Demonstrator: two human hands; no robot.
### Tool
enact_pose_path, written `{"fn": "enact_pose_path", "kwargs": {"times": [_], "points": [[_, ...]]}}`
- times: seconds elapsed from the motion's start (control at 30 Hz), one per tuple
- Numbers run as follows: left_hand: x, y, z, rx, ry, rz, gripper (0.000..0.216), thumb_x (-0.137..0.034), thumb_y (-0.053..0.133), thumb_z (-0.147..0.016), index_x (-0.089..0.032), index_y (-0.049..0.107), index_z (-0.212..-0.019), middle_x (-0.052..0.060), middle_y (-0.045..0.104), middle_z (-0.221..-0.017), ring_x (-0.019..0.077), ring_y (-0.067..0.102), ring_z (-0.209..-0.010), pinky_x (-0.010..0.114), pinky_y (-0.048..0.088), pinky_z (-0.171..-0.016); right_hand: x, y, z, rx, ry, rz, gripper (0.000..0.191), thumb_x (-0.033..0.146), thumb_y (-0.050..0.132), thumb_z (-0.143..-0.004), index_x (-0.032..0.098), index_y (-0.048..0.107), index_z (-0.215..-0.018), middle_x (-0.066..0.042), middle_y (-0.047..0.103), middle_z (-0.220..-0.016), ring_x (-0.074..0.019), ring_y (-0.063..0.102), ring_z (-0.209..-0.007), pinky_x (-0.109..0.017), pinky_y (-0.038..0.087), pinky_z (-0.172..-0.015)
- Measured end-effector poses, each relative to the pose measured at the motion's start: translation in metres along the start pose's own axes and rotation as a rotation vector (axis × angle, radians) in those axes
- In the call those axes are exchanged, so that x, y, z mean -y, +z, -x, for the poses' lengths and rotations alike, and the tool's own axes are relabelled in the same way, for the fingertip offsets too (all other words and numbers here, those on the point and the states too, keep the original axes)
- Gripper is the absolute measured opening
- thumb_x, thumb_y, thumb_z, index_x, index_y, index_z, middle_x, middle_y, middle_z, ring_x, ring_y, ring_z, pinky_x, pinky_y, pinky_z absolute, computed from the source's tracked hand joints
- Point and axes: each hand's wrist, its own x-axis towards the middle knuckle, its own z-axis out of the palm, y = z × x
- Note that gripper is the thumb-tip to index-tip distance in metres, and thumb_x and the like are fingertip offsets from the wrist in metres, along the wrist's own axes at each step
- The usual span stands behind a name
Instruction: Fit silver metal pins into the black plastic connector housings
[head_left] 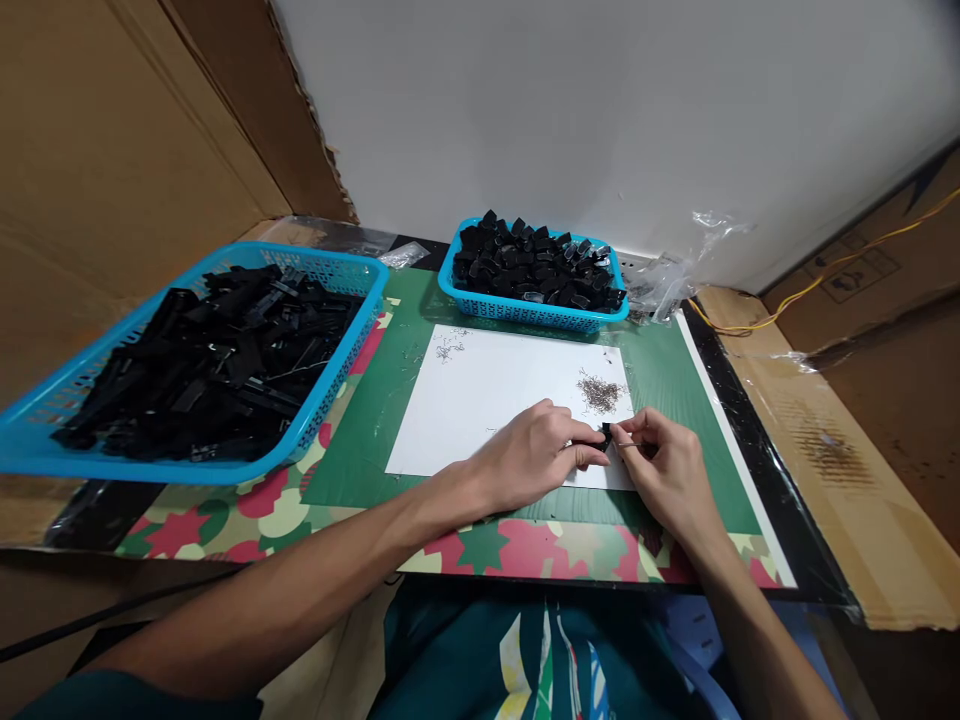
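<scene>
My left hand (pixel 536 450) pinches a small black plastic part (pixel 606 432) between thumb and fingers over the white sheet (pixel 465 420). Close beside it, my right hand (pixel 664 460) is closed with its fingertips at the part's right side. A thin metal tool (pixel 631 445) shows between the right fingers; its exact kind is too small to make out. Just beyond both hands lies a pile of tiny brownish metal pieces (pixel 600 392). Smaller dark wire-like bits (pixel 450 348) are scattered at the sheet's far left corner.
A large blue basket (pixel 259 468) full of black plastic parts stands at the left. Behind the sheet is a smaller blue basket (pixel 525 312), heaped with black pieces. Clear plastic bags (pixel 660 285) lie at the back right. Cardboard (pixel 847 470) borders the right side, with a yellow cable (pixel 795 295).
</scene>
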Motion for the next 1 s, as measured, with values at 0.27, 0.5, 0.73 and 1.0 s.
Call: {"fn": "enact_pose_path", "kwargs": {"times": [0.27,0.5,0.73,1.0], "points": [[-0.001,-0.003,0.0,-0.003,-0.012,-0.005,0.017,-0.026,0.073,-0.096,-0.018,0.083,-0.108,0.004,0.077,-0.078,0.0191,0.068,-0.077,0.034,0.052,-0.085,-0.002,-0.005,0.006,0.017,-0.027,0.058,0.031,0.046,0.061,-0.099,0.02,0.074,-0.089,0.001,0.06,-0.06,-0.0156,0.049,-0.054,-0.029,0.036,-0.055],[0.0,-0.003,0.001,0.011,-0.003,-0.015,0.016,-0.027,0.074,-0.095,-0.019,0.083,-0.106,0.004,0.077,-0.079,0.019,0.068,-0.077,0.034,0.051,-0.084,-0.01,-0.017,0.009,-0.084,-0.176,0.194,0.027,0.037,0.053,-0.103,0.023,0.075,-0.113,-0.008,0.068,-0.094,-0.0234,0.065,-0.086,-0.036,0.052,-0.078],[-0.001,-0.004,0.001,0.022,0.01,-0.003,0.015,-0.025,0.074,-0.095,-0.016,0.082,-0.105,0.005,0.08,-0.083,0.019,0.068,-0.077,0.034,0.05,-0.084,-0.008,-0.027,-0.007,-0.311,-0.26,0.144,0.021,0.037,0.063,-0.1,0.025,0.081,-0.098,-0.01,0.076,-0.107,-0.0272,0.072,-0.097,-0.045,0.058,-0.09],[-0.004,-0.005,-0.001,0.009,-0.033,0.006,0.017,-0.027,0.072,-0.097,-0.018,0.083,-0.106,0.004,0.079,-0.08,0.0184,0.067,-0.076,0.034,0.05,-0.086,0.0,-0.007,-0.015,-0.143,0.059,-0.373,0.031,0.048,0.079,-0.086,0.018,0.073,-0.085,-0.007,0.078,-0.08,-0.0231,0.077,-0.068,-0.036,0.066,-0.068]]}}
